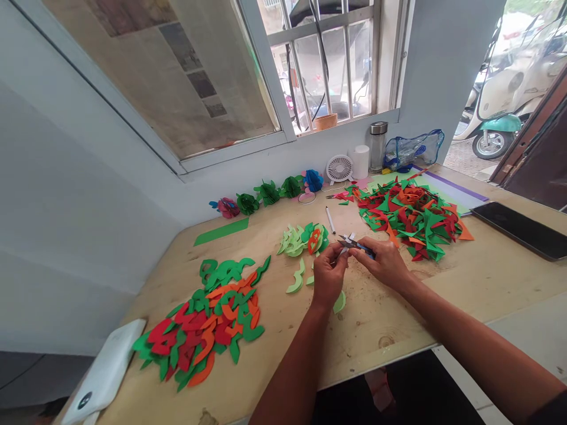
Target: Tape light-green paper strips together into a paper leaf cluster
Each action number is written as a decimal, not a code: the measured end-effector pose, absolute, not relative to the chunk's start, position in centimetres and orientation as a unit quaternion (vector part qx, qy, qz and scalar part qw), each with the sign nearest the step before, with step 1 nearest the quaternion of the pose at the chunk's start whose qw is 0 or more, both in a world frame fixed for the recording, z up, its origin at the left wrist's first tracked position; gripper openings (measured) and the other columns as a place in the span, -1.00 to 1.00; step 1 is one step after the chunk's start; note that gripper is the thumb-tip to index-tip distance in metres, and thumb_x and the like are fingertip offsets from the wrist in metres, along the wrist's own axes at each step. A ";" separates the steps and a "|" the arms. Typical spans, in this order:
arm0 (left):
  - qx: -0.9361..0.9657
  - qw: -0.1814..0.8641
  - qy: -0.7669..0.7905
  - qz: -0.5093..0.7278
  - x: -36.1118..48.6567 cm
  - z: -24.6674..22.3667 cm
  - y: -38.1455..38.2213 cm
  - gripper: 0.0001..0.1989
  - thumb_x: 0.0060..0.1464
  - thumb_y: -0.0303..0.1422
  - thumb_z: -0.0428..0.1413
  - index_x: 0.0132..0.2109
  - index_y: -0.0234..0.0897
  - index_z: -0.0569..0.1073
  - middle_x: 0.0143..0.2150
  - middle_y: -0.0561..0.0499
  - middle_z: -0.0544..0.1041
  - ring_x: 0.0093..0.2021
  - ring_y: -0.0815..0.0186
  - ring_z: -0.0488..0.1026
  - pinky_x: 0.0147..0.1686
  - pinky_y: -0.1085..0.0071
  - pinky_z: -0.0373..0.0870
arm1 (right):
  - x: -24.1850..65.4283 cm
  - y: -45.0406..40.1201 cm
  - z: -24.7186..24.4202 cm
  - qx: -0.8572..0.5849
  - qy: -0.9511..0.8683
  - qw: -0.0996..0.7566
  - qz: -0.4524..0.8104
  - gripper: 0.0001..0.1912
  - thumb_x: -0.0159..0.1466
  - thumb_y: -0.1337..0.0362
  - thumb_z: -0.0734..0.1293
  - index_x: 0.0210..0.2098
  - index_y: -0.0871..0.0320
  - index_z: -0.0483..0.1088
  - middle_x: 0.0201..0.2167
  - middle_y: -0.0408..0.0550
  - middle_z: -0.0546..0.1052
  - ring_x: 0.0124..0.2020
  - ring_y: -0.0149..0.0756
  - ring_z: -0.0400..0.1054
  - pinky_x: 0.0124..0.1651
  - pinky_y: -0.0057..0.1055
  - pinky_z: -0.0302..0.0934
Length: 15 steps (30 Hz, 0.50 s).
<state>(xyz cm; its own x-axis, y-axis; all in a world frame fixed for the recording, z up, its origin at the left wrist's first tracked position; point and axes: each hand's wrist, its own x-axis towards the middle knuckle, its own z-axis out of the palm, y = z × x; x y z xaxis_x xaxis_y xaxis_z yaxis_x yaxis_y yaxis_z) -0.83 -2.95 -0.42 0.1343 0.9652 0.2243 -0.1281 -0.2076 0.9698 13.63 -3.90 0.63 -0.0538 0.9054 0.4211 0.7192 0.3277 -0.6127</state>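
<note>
Left hand pinching small white paper piece; right hand closed round dark-handled scissors. I see red-green-orange paper scraps beside.

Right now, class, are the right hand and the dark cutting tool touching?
Touching: the head view shows the right hand gripping the dark cutting tool, its fingers against it.

Lighting: bright, diffuse daylight via barred window and doorway at right; outdoor areas washed out. Soft, faint shadows on surface. Wide-angle distortion: edges stretched, tilted. Fine detail near hands slightly soft.
</note>
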 end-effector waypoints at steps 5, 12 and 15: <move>0.562 0.494 0.391 0.536 -0.9 -0.5 -3.0 -0.71 0.01 -0.20 0.16 -0.18 -0.31 0.53 -0.45 0.04 0.45 -0.52 0.48 0.23 -0.50 0.55 0.21 | 13.5 -4.0 0.7 -0.573 -0.713 0.388 0.116 -0.60 0.25 -0.03 0.17 -0.50 0.13 0.34 -0.68 -0.20 0.26 -0.63 -0.44 0.08 -0.51 -0.49 -0.09; 0.555 0.488 0.389 0.550 -1.0 -0.9 -2.7 -0.72 0.00 -0.24 0.16 -0.16 -0.30 0.53 -0.39 0.01 0.50 -0.49 0.47 0.29 -0.47 0.54 0.25 | 13.6 -3.8 0.7 -0.591 -0.700 0.382 0.123 -0.59 0.23 -0.06 0.18 -0.49 0.14 0.32 -0.67 -0.20 0.26 -0.61 -0.44 0.07 -0.50 -0.49 -0.08; 0.541 0.484 0.394 0.564 -1.0 -0.9 -2.6 -0.72 -0.04 -0.28 0.19 -0.15 -0.29 0.53 -0.37 0.02 0.52 -0.49 0.48 0.31 -0.47 0.54 0.27 | 13.7 -3.7 0.8 -0.592 -0.696 0.387 0.124 -0.60 0.23 -0.06 0.18 -0.49 0.14 0.32 -0.67 -0.20 0.26 -0.60 -0.43 0.09 -0.50 -0.49 -0.08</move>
